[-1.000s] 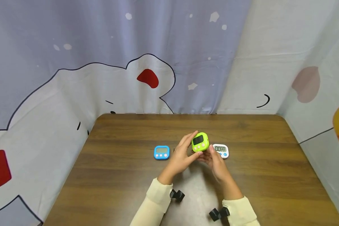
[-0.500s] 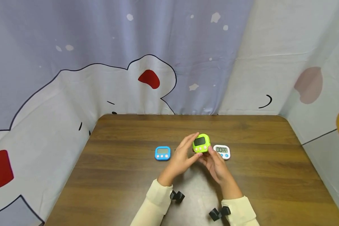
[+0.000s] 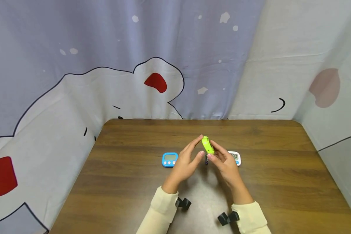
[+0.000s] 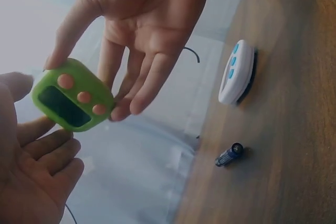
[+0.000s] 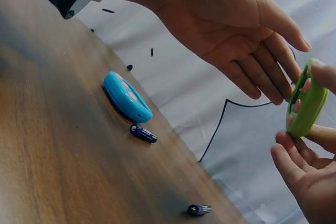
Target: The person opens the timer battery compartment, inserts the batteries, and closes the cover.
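A lime-green digital timer (image 3: 207, 145) is held up over the table, edge-on in the head view. My right hand (image 3: 226, 165) pinches it between thumb and fingers. My left hand (image 3: 185, 164) has its fingers extended, the fingertips right at the timer's upper edge and the thumb apart from it. In the left wrist view the dark screen and pink buttons of the green timer (image 4: 73, 95) face the camera. A blue timer (image 3: 169, 160) lies to the left, partly covered by the left hand. To the right lies a white timer (image 3: 237, 158), half hidden behind the right hand.
One battery (image 5: 143, 133) lies beside the blue timer in the right wrist view, and another battery (image 5: 199, 210) lies farther along the wooden table (image 3: 128, 182). A patterned curtain (image 3: 105, 94) hangs behind the table's far edge.
The green timer has turned from facing the head camera to edge-on. The left thumb has come away from it, while the right hand has shifted its grip and covers more of the white timer.
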`<state>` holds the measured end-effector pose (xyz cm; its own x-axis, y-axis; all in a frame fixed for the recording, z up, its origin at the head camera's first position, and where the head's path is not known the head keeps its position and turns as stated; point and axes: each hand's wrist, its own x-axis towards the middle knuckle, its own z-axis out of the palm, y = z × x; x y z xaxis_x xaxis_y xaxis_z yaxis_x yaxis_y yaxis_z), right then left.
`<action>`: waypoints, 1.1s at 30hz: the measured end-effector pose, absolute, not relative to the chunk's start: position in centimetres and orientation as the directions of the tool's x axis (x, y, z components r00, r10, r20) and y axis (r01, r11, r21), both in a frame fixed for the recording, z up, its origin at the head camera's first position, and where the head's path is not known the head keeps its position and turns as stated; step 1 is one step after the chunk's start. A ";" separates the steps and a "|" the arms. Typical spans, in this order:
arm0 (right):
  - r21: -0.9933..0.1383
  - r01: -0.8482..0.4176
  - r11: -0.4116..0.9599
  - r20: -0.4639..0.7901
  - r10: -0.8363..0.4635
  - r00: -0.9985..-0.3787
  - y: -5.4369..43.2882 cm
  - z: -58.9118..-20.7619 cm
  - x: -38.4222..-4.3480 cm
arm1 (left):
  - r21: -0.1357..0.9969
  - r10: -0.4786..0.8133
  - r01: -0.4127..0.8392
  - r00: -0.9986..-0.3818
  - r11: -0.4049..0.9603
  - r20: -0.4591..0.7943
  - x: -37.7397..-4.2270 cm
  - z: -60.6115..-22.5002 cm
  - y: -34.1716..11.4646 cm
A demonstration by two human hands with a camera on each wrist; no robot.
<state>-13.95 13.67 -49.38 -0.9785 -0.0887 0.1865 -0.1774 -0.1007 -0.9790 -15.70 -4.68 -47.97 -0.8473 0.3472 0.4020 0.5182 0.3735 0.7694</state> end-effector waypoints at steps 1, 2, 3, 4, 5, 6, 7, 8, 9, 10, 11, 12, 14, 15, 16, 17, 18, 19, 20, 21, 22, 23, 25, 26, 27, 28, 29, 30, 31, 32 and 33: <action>-0.975 -0.204 -0.082 0.211 -0.076 -0.975 13.7 -49.3 -14.0 | 0.774 0.343 0.515 -0.849 0.368 0.402 -15.7 -47.9 -4.7; -0.970 -0.234 -0.065 0.238 -0.062 -0.969 13.7 -49.2 -14.0 | 0.778 0.338 0.513 -0.850 0.362 0.403 -15.7 -47.8 -4.7; -0.964 -0.260 -0.051 0.263 -0.048 -0.964 13.7 -49.1 -14.0 | 0.784 0.335 0.510 -0.852 0.354 0.403 -15.7 -47.8 -4.8; -0.958 -0.283 -0.038 0.284 -0.036 -0.958 13.7 -49.0 -14.0 | 0.788 0.331 0.508 -0.853 0.347 0.404 -15.7 -47.7 -4.8; -0.952 -0.304 -0.032 0.305 -0.028 -0.952 13.7 -48.8 -14.0 | 0.796 0.328 0.504 -0.855 0.336 0.403 -15.6 -47.7 -4.8; -0.946 -0.322 -0.027 0.323 -0.020 -0.946 13.8 -48.7 -13.9 | 0.801 0.324 0.502 -0.855 0.326 0.404 -15.6 -47.7 -4.8; -0.940 -0.340 -0.020 0.340 -0.015 -0.940 13.8 -48.5 -13.9 | 0.806 0.320 0.502 -0.855 0.314 0.408 -15.6 -47.7 -4.8; -0.934 -0.358 -0.013 0.358 -0.013 -0.934 13.7 -48.2 -13.8 | 0.811 0.315 0.502 -0.855 0.299 0.413 -15.7 -47.7 -4.8; -0.927 -0.375 -0.006 0.375 -0.015 -0.927 13.7 -47.9 -13.7 | 0.815 0.306 0.504 -0.854 0.284 0.421 -15.7 -47.7 -4.8; -0.919 -0.395 0.004 0.395 -0.020 -0.918 13.7 -47.5 -13.6 | 0.818 0.297 0.508 -0.852 0.270 0.431 -15.6 -47.6 -4.8; -0.908 -0.418 0.013 0.418 -0.028 -0.908 13.6 -47.1 -13.4 | 0.819 0.285 0.513 -0.850 0.256 0.443 -15.6 -47.6 -4.8; -0.898 -0.440 0.027 0.439 -0.037 -0.898 13.5 -46.7 -13.3 | 0.818 0.271 0.520 -0.847 0.245 0.457 -15.6 -47.5 -4.8; -0.871 -0.486 0.066 0.483 -0.055 -0.874 13.3 -45.8 -12.8 | 0.821 0.241 0.529 -0.843 0.216 0.480 -15.5 -47.3 -4.8; -0.857 -0.508 0.090 0.504 -0.064 -0.861 13.2 -45.5 -12.6 | 0.822 0.226 0.533 -0.842 0.204 0.490 -15.5 -47.2 -4.8; -0.841 -0.530 0.112 0.525 -0.071 -0.848 13.1 -45.2 -12.4 | 0.823 0.213 0.535 -0.841 0.190 0.497 -15.4 -47.1 -4.8; -0.825 -0.549 0.134 0.544 -0.076 -0.836 13.0 -45.1 -12.3 | 0.828 0.201 0.533 -0.842 0.173 0.500 -15.3 -47.0 -4.9; -0.807 -0.569 0.156 0.565 -0.078 -0.822 12.9 -44.9 -12.1 | 0.836 0.191 0.527 -0.846 0.151 0.498 -15.3 -46.8 -4.9; -0.790 -0.589 0.173 0.585 -0.079 -0.807 12.8 -44.8 -12.0 | 0.848 0.182 0.515 -0.852 0.128 0.490 -15.2 -46.7 -4.9; -0.773 -0.606 0.187 0.603 -0.080 -0.794 12.7 -44.8 -12.0 | 0.860 0.171 0.499 -0.862 0.109 0.478 -15.1 -46.6 -4.9; -0.759 -0.621 0.196 0.619 -0.079 -0.781 12.7 -44.8 -11.9 | 0.872 0.163 0.481 -0.871 0.092 0.464 -15.0 -46.5 -4.9; -0.747 -0.635 0.196 0.634 -0.078 -0.770 12.6 -44.7 -11.9 | 0.884 0.155 0.461 -0.882 0.077 0.446 -14.8 -45.9 -4.9; -0.738 -0.646 0.198 0.645 -0.077 -0.760 12.5 -44.7 -11.9 | 0.895 0.149 0.442 -0.891 0.064 0.430 -14.5 -45.4 -4.9; -0.727 -0.660 0.191 0.659 -0.078 -0.748 12.4 -44.7 -11.9 | 0.911 0.139 0.409 -0.906 0.052 0.399 -14.1 -44.4 -4.8; -0.725 -0.662 0.187 0.661 -0.080 -0.746 12.4 -44.7 -11.9 | 0.917 0.137 0.396 -0.912 0.051 0.386 -13.9 -43.9 -4.8; -0.725 -0.664 0.184 0.662 -0.082 -0.745 12.4 -44.7 -11.9 | 0.922 0.137 0.385 -0.916 0.048 0.376 -13.7 -43.5 -4.8; -0.725 -0.664 0.183 0.661 -0.085 -0.746 12.4 -44.7 -12.0 | 0.926 0.137 0.374 -0.921 0.048 0.365 -13.6 -43.1 -4.8; -0.726 -0.662 0.185 0.659 -0.089 -0.747 12.4 -44.8 -12.0 | 0.930 0.136 0.366 -0.924 0.047 0.357 -13.6 -43.2 -4.8; -0.728 -0.660 0.187 0.656 -0.092 -0.749 12.4 -44.8 -12.0 | 0.935 0.136 0.353 -0.929 0.045 0.344 -13.7 -43.2 -4.8; -0.730 -0.657 0.189 0.652 -0.096 -0.752 12.4 -44.9 -12.0 | 0.938 0.136 0.344 -0.932 0.044 0.336 -13.7 -43.3 -4.8; -0.733 -0.652 0.193 0.647 -0.098 -0.756 12.4 -44.9 -12.0 | 0.941 0.137 0.336 -0.935 0.043 0.328 -13.7 -43.3 -4.8; -0.737 -0.646 0.198 0.640 -0.101 -0.762 12.4 -44.9 -12.0 | 0.943 0.138 0.329 -0.937 0.042 0.321 -13.7 -43.3 -4.9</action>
<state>-12.02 12.42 -44.88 -0.7616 -0.1009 0.6402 -0.6460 0.1983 -0.7372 -13.75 -4.85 -43.34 -0.9371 0.1379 0.3207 0.3291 0.0424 0.9433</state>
